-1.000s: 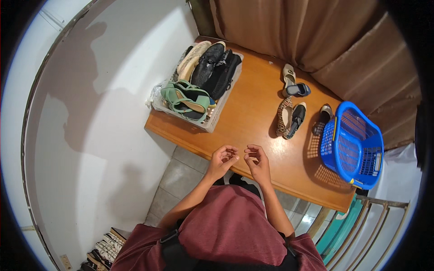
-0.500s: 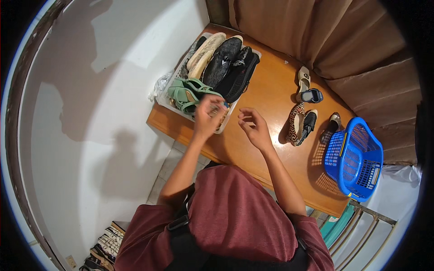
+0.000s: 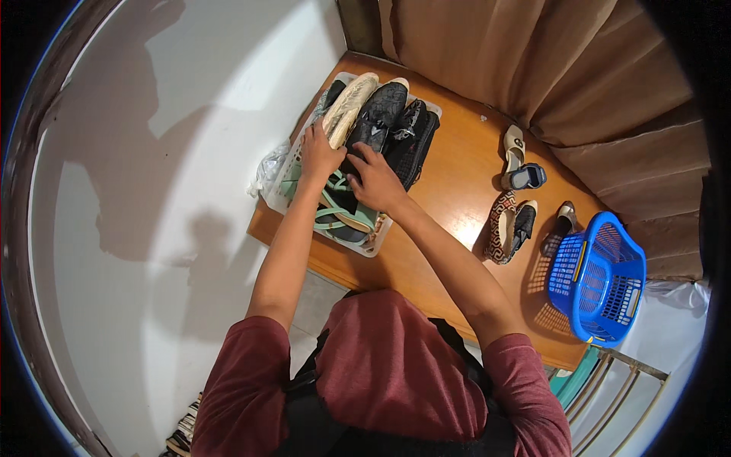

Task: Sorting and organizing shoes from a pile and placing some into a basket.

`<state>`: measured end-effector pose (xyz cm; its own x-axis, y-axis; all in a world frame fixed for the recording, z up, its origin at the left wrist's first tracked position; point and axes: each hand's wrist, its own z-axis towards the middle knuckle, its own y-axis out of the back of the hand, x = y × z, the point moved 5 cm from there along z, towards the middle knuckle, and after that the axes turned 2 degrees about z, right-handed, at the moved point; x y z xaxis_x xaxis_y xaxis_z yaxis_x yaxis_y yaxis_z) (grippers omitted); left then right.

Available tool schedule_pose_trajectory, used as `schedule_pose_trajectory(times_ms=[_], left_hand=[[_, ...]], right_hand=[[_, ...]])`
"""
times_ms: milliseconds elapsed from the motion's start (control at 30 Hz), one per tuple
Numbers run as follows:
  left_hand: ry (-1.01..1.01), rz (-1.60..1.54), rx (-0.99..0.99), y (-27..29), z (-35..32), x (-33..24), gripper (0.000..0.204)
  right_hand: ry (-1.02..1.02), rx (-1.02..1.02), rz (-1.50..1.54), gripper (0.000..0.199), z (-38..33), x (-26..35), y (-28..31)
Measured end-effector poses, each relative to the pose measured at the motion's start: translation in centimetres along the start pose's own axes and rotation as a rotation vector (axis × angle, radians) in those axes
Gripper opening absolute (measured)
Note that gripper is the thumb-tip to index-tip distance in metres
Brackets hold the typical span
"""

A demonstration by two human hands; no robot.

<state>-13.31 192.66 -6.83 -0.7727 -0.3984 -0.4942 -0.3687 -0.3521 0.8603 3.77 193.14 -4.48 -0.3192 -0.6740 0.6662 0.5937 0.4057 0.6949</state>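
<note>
Head view, left hand [image 3: 321, 156] now at cream shoe [image 3: 353, 99], right hand [image 3: 376, 183] at black shoe [image 3: 381, 114], grips unclear

Left grip [image 3: 321, 158]: at near end of cream shoe [image 3: 354, 100] | Right grip [image 3: 378, 181]: above green sandals [image 3: 358, 221], contact unclear | White basket [image 3: 375, 245]: on desk [image 3: 449, 164], containing footwear | Blue basket [image 3: 565, 268]: desk's right end

Fisheye view from the head, down onto the nearby table [image 3: 457, 183]
</note>
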Motion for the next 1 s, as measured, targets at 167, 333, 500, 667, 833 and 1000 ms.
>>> schedule_pose_trajectory(times_ms=[167, 333, 500, 667, 833, 1000], left_hand=[[0.043, -0.058, 0.048, 0.0, 0.9, 0.7, 0.088], [0.064, -0.192, -0.006, 0.4, 1.8, 1.4, 0.075], [0.003, -0.067, 0.043, 0.7, 2.9, 1.5, 0.069], [0.084, -0.083, 0.021, 3.3, 2.7, 0.6, 0.064], [0.077, -0.061, -0.105, 6.2, 1.9, -0.3, 0.058], [0.168, -0.237, -0.253, 11.0, 1.2, 0.9, 0.049]], right_hand=[[-0.06, 0.021, -0.052, 0.048, 0.2, -0.8, -0.9], [-0.111, 0.056, -0.03, 0.046, 0.4, -0.9, -1.0], [-0.114, 0.023, -0.029, 0.046, 0.1, -0.8, -0.9], [-0.142, 0.041, -0.007, 0.045, -0.4, -0.9, -0.7], [-0.16, 0.058, 0.027, 0.046, -0.8, -1.3, -0.5], [-0.125, 0.044, 0.035, 0.048, -0.8, -2.0, -1.3]])
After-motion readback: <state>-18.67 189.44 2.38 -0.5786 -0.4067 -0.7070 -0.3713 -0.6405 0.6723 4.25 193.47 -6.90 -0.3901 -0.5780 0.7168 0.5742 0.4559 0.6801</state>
